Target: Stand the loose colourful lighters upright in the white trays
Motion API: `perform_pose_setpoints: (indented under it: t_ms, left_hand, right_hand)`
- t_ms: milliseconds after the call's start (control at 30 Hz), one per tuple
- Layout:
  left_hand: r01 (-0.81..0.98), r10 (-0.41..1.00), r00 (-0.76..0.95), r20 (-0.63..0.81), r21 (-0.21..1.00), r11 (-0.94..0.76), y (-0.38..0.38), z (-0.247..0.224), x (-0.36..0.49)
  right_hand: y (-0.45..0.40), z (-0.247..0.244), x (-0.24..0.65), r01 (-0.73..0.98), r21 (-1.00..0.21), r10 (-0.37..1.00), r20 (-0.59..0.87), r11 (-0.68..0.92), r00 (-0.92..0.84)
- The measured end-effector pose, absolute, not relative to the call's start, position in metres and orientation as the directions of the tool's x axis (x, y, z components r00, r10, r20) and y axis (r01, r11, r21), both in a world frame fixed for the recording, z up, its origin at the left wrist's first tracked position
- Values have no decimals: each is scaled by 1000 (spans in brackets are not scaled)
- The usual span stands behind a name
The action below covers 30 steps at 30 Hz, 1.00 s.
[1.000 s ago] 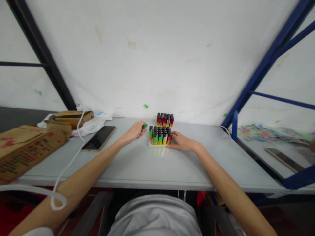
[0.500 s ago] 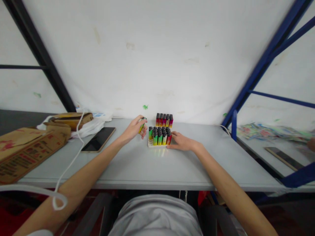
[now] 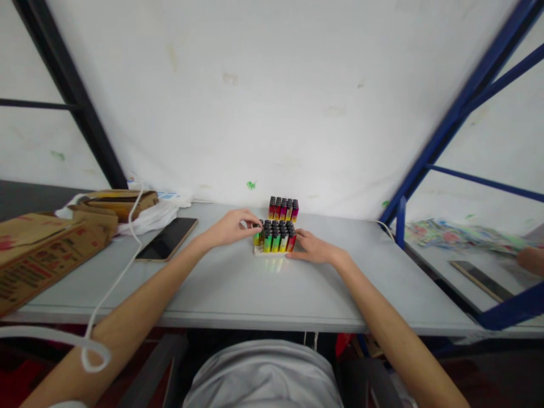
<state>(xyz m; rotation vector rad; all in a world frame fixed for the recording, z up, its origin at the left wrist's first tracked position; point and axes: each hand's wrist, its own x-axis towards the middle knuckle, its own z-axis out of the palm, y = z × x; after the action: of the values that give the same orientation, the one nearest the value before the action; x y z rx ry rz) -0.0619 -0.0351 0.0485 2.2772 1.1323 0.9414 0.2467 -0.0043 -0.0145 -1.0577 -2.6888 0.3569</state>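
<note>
A small white tray (image 3: pixel 271 254) stands on the grey table, holding upright rows of lighters (image 3: pixel 275 242) with black tops and bodies in green, yellow and red. At the tray's left end, my left hand (image 3: pixel 234 228) pinches a lighter among those in the left row; the fingers partly hide it. Against the opposite end rests my right hand (image 3: pixel 315 247), its thumb by the front corner and its fingers along the side, steadying the tray. Just behind stands a second group of lighters (image 3: pixel 283 209), mostly red and pink.
A phone (image 3: pixel 168 239) lies to the left, beside a cardboard box (image 3: pixel 46 249) and a white plastic bag (image 3: pixel 153 222). A white cable (image 3: pixel 113 286) hangs across my left forearm. Blue rack bars (image 3: pixel 446 124) border the right, with another person's hand (image 3: pixel 531 260) beyond them.
My left hand has moved right and slightly down, bringing the yellow lighter from beside the tray to its left row. My right hand stays at the tray's right end.
</note>
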Motion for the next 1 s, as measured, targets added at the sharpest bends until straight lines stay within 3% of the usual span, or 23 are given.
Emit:
perform_pose_setpoints:
  t_ms: [600,833,1000]
  left_hand:
    - [536,786,520,335,588,-605,-31,46,-64]
    - [456,835,431,341,717,-528,-29,32,-56]
    - [550,812,459,361,602,-579,-32,34,-58]
  right_hand:
    - [-5,-13,246,631,-316,687,106,709,-719]
    - [-4,-14,246,627,-321,685,104,710,-721]
    - [-6,-10,250,625,-348,691,101,699,-716]
